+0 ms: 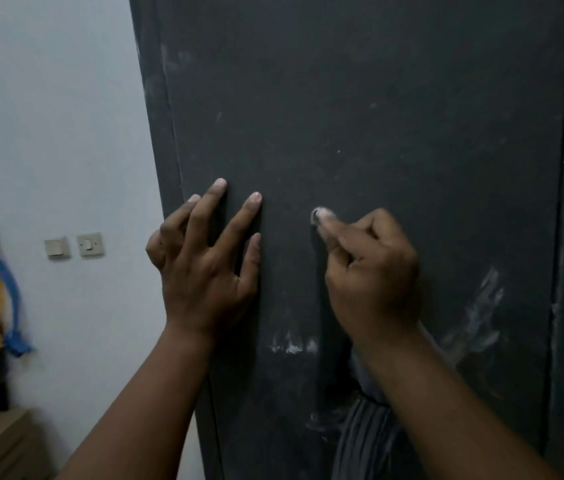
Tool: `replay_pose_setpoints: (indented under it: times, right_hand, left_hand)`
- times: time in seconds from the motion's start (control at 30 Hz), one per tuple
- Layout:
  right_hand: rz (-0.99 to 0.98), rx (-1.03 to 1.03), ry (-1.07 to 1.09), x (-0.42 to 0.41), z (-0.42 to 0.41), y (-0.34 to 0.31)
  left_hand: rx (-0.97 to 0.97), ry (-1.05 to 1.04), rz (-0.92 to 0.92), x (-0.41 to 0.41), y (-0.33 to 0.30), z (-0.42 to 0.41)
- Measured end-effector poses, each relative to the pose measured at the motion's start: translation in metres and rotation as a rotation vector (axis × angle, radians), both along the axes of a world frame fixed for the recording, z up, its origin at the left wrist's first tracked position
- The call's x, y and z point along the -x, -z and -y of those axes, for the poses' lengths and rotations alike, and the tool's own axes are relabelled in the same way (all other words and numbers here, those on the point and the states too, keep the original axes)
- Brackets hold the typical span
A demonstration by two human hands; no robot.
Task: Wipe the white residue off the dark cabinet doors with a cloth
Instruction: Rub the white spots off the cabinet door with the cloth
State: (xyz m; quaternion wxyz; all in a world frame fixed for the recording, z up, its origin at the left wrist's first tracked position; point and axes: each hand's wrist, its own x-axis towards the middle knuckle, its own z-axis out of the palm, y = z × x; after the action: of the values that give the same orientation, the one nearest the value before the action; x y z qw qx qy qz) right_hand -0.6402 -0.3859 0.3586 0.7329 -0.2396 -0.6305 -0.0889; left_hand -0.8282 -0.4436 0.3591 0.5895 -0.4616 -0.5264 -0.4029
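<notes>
The dark cabinet door (394, 116) fills most of the view, matte and near black, and is marked with white residue. A small white spot (318, 214) is seen at mid height, chalky streaks (294, 346) lie lower down, and a broader smear (481, 317) is spread toward the lower right. Faint pale marks are also noticed along the door's left edge and along the vertical seam on the right.

The left hand (204, 265) is laid flat against the door, released, its fingers straight and spread. The right hand (370, 271) is clenched, with its forefinger extended so that the tip is pressed on the small white spot. A grey striped cloth (367, 431) is seen hanging below the right wrist, close against the door; whether it is gripped inside the fist cannot be told, since the palm is turned away and the cloth's upper end is hidden by the forearm.

At the left, on the pale wall, two switch plates (74, 245) are mounted. Below them, blurred orange and blue brushes (0, 299) are hung, cut off by the frame's edge together with some dark items that cannot be made out.
</notes>
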Motion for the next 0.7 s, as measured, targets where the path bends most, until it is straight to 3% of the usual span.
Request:
replay_pose_setpoints:
  times: [0.1, 0.27, 0.43, 0.6, 0.7]
  right_hand:
    - [0.125, 0.017, -0.014, 0.001, 0.006, 0.035]
    - [0.046, 0.049, -0.001, -0.018, -0.005, 0.021]
    - [-0.061, 0.035, 0.007, 0.006, -0.001, -0.018]
    - [0.160, 0.022, -0.049, 0.034, 0.025, 0.033]
    - [0.164, 0.109, -0.053, 0.025, 0.027, 0.045]
  left_hand:
    - [-0.016, -0.001, 0.087, 0.003, 0.000, 0.000]
    - [-0.074, 0.252, 0.447, 0.002, 0.001, 0.002]
    - [-0.015, 0.407, 0.502, 0.007, 0.008, 0.005]
    - [0.020, 0.557, 0.626, 0.013, 0.020, 0.011]
    - [0.056, 0.644, 0.647, 0.021, 0.026, 0.012]
